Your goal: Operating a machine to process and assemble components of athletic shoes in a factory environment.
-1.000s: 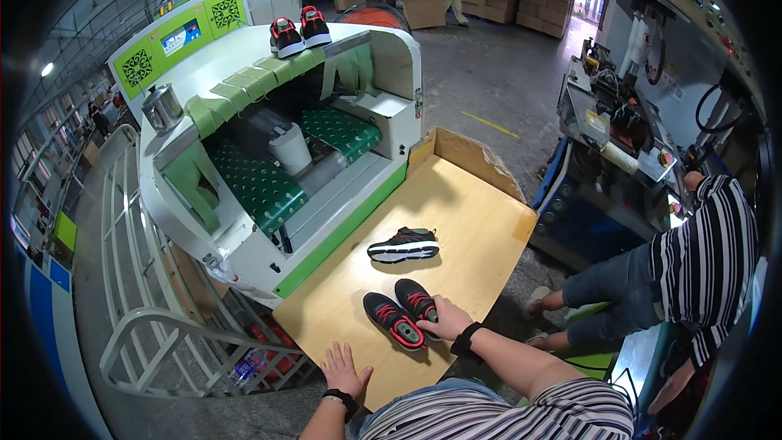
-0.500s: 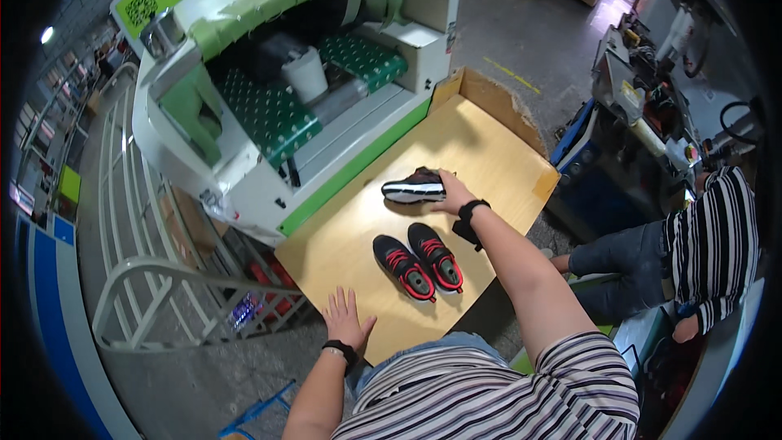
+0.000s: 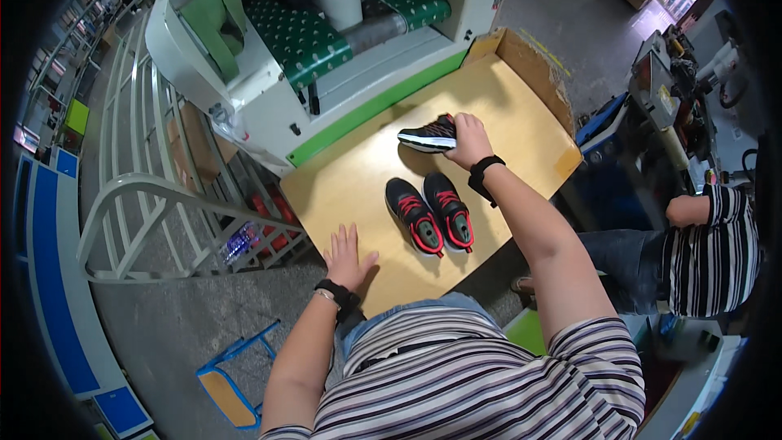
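A black sneaker (image 3: 427,138) with a white sole is gripped in my right hand (image 3: 470,140), above the far half of the wooden table (image 3: 342,167). My fingers wrap round its heel end, and its toe points left. Nearer to me stands a pair of black sneakers with red laces, side by side: the left shoe (image 3: 413,215) and the right shoe (image 3: 449,210), toes facing away from me. My left hand (image 3: 348,259) rests on the table's near left edge, fingers spread, holding nothing.
Behind the table stands a white and green machine with a green dotted conveyor belt (image 3: 314,57) and a white bucket (image 3: 340,4). A cardboard flap (image 3: 533,73) edges the far right. Metal rails (image 3: 147,183) run along the left; a co-worker in a striped shirt (image 3: 713,253) is at right.
The held sneaker has been turned in my right hand, showing more of its upper and less of its sole. My view has shifted, with the pair and my left hand in place on the table.
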